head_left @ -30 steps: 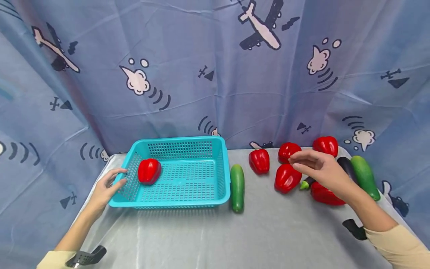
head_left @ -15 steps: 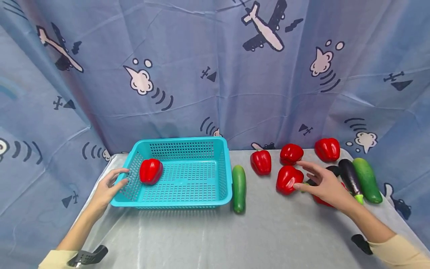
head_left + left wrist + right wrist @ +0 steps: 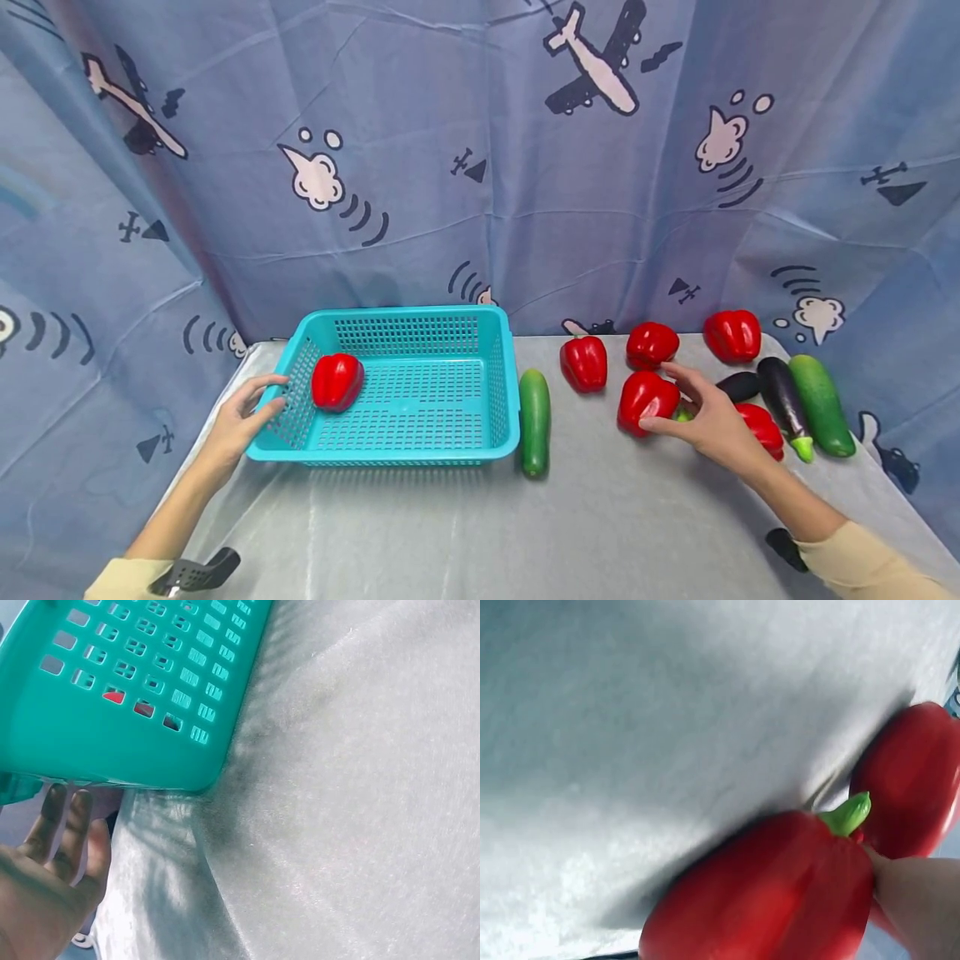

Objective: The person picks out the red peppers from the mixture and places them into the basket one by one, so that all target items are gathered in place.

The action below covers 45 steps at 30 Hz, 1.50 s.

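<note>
Red pepper [image 3: 639, 402] on desk [image 3: 480, 533], between thumb and fingers of right hand [image 3: 708, 422], spread wide; firm contact hard to tell. Just beyond, second red pepper [image 3: 652, 344]. Dark eggplant [image 3: 783, 402] to right. Well left, turquoise basket [image 3: 382, 456], lone pepper [image 3: 337, 382] inside; left hand [image 3: 236, 423] loosely spread at left rim.

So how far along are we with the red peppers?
Done: one red pepper sits in the turquoise basket. In hand: the right hand is at another pepper, grip unclear. Apparently left: four more peppers on the table.
</note>
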Motion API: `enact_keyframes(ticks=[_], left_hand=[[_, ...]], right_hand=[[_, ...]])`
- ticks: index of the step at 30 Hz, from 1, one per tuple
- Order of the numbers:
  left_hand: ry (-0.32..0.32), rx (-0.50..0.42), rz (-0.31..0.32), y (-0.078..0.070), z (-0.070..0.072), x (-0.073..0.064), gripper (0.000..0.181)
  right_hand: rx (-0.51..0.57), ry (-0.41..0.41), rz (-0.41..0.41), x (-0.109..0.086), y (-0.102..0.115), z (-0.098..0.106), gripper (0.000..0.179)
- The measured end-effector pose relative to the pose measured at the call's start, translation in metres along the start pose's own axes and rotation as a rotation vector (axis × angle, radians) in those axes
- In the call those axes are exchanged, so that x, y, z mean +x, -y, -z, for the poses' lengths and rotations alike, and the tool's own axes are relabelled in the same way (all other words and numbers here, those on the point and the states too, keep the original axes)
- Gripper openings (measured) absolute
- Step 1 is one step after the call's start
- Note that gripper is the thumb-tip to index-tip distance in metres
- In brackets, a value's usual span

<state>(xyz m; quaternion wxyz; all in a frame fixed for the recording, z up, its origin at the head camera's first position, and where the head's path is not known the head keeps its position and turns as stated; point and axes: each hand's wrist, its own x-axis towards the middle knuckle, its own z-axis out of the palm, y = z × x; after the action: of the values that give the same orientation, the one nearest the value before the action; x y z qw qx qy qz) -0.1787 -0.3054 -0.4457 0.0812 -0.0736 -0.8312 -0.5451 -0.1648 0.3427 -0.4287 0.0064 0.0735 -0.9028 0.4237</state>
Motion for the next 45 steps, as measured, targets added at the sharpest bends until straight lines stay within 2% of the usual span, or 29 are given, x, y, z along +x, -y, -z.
enact_keyframes(ticks=[9, 19, 29, 38, 45], left_hand=[[-0.007, 0.000, 0.015, -0.002, 0.000, -0.001, 0.038], [-0.022, 0.003, 0.011, -0.005, -0.002, 0.000, 0.036], [-0.015, -0.004, 0.038, -0.006, -0.001, 0.000, 0.039], [-0.017, -0.014, 0.030, -0.004, -0.001, -0.001, 0.038], [-0.010, 0.009, 0.029, -0.001, 0.000, -0.001, 0.038]], right_hand=[[-0.009, -0.021, -0.081, 0.004, 0.000, -0.010, 0.091], [0.000, -0.002, -0.155, 0.006, -0.002, -0.014, 0.092], [0.016, 0.001, -0.140, 0.004, -0.003, -0.015, 0.086], [0.045, -0.025, -0.122, 0.005, -0.004, -0.016, 0.082], [0.078, -0.038, -0.137, 0.006, 0.001, -0.012, 0.087]])
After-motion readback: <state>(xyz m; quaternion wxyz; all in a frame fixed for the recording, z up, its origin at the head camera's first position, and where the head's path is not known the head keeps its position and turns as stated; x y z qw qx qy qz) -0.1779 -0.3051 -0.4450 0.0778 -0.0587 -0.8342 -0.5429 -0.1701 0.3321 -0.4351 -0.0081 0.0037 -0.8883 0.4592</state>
